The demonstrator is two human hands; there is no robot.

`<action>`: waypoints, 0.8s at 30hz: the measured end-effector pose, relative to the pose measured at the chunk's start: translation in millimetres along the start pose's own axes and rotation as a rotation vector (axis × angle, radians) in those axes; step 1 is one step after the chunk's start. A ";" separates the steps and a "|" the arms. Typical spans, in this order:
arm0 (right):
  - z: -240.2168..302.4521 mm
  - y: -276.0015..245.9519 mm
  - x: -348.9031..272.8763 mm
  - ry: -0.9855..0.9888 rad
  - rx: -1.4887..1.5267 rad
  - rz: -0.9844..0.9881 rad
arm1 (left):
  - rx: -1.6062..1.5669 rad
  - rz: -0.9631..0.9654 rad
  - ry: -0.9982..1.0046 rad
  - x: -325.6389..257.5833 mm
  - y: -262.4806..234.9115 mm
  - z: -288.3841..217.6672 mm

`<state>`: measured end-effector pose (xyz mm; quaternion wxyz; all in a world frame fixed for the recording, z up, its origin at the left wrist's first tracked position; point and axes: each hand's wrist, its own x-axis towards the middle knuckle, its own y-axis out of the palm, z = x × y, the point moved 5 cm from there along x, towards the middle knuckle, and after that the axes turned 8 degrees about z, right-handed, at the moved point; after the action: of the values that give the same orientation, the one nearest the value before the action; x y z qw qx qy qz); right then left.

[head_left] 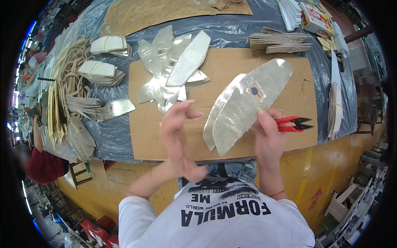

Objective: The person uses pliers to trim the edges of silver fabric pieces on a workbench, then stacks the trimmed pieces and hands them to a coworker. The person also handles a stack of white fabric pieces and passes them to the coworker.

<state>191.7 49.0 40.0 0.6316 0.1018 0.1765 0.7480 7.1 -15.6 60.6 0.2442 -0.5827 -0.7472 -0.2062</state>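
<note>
My right hand (269,138) pinches a silver, grained leather-like cut piece (240,113) between thumb and fingers. A small patch with a dark blue mark sits on that piece. Red-handled thread snips (285,124) are also in this hand, their dark blades pointing right. Partly under the held piece is a second silver piece (210,128). My left hand (175,134), slightly blurred, is raised left of them with fingers apart and nothing in it. Beyond it, a loose pile of silver pieces (156,78) is fanned out, with a white-faced piece (189,60) on top.
A cardboard sheet (142,142) lies on the plastic-covered table (115,144). Tied bundles (101,70) and cords (68,66) crowd the left side. A strapped stack (281,41) stands at the back right, near a printed box (316,20). Another person's dark red sleeve (45,165) shows far left.
</note>
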 end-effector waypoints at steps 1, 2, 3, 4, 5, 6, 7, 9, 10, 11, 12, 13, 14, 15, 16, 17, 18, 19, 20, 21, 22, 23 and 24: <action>3.6 0.4 -1.0 -0.042 -0.026 -0.018 | -0.221 -0.046 -0.162 -2.3 2.3 5.6; 6.7 1.0 0.2 -0.045 -0.102 0.004 | -0.370 -0.020 -0.329 -4.8 8.1 9.7; 11.2 4.8 0.1 -0.110 -0.207 0.048 | -0.492 -0.019 -0.506 -9.7 15.2 12.8; 15.1 8.3 -0.9 -0.177 -0.299 0.086 | -0.589 0.064 -0.686 -13.6 19.1 14.9; 17.6 12.8 -1.9 -0.243 -0.389 0.129 | -0.696 0.130 -0.837 -17.7 23.1 15.2; 16.5 15.5 -2.5 -0.250 -0.337 0.162 | -0.611 0.128 -0.840 -19.2 25.1 12.7; 14.2 15.3 -3.4 -0.233 -0.299 0.129 | -0.537 0.109 -0.817 -19.4 25.8 10.3; 7.8 14.7 -6.4 -0.188 -0.199 0.058 | -0.434 0.123 -0.769 -19.0 28.8 6.9; 6.9 17.2 -7.5 -0.218 -0.219 0.070 | -0.407 0.158 -0.742 -17.8 30.3 6.9; 5.0 19.0 -8.1 -0.236 -0.221 0.078 | -0.389 0.189 -0.720 -17.6 32.7 6.9; 4.9 18.9 -6.7 -0.245 -0.266 0.095 | -0.363 0.195 -0.747 -19.8 35.5 8.0; 4.2 19.4 -5.8 -0.256 -0.310 0.111 | -0.345 0.195 -0.777 -21.9 36.9 9.6; 5.4 17.4 -0.7 -0.257 -0.397 0.139 | -0.327 0.186 -0.815 -24.5 38.7 11.3; 7.0 16.8 2.9 -0.283 -0.467 0.162 | -0.344 0.185 -0.843 -26.4 40.4 12.7; 4.5 15.8 6.1 -0.241 -0.456 0.159 | -0.360 0.176 -0.878 -28.2 40.8 14.5; 3.8 15.0 8.5 -0.224 -0.428 0.150 | -0.397 0.178 -0.904 -29.9 42.4 15.5; 3.4 14.8 10.3 -0.207 -0.401 0.143 | -0.494 0.192 -0.950 -32.3 44.4 16.9; 3.4 15.7 12.6 -0.204 -0.400 0.140 | -0.610 0.218 -0.977 -33.7 47.0 17.6; 3.2 17.5 13.8 -0.199 -0.396 0.136 | -0.684 0.228 -1.023 -35.9 48.6 18.4; 3.1 19.6 13.3 -0.188 -0.393 0.130 | -0.708 0.235 -0.982 -35.4 49.7 16.4; 3.6 21.9 13.2 -0.191 -0.357 0.131 | -0.691 0.226 -0.952 -35.4 51.0 15.3; 4.3 24.0 13.3 -0.196 -0.323 0.135 | -0.668 0.224 -0.916 -35.0 51.8 14.1; 5.0 25.6 13.5 -0.198 -0.288 0.138 | -0.646 0.220 -0.882 -34.6 51.4 12.1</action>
<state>167.9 59.4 53.7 0.6010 0.0954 -0.0030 0.7935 62.5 -22.9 31.2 -0.2627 -0.7337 -0.6120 -0.1346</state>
